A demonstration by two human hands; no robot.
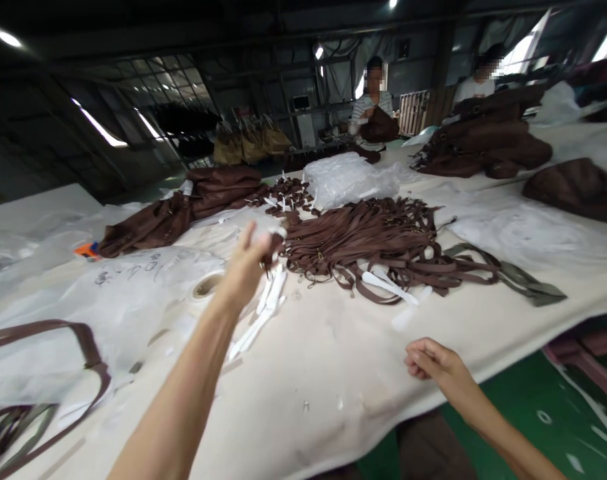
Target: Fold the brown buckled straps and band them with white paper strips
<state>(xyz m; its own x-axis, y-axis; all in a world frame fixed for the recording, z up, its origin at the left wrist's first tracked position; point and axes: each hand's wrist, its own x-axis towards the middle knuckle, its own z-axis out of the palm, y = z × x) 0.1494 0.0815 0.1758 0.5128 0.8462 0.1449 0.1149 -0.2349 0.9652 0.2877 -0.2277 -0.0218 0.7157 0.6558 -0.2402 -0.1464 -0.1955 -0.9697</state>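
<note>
My left hand [250, 257] gripped 1 brown strap end at the strap pile [368, 243]; my right hand [430, 360] rested loosely curled, holding nothing. Most straps lay unsorted.

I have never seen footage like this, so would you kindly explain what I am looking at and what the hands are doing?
This is one picture from a camera worn on a person's head, looking down at their own bare arms; no machine is involved. The left hand reaches out with its grip closed on the end of a brown strap at the edge of a strap pile on a white-covered table. The right hand rests loosely curled and empty near the table's edge. White strips lie under the left hand, with a tape roll beside them. Two other people work at the far end.
</note>
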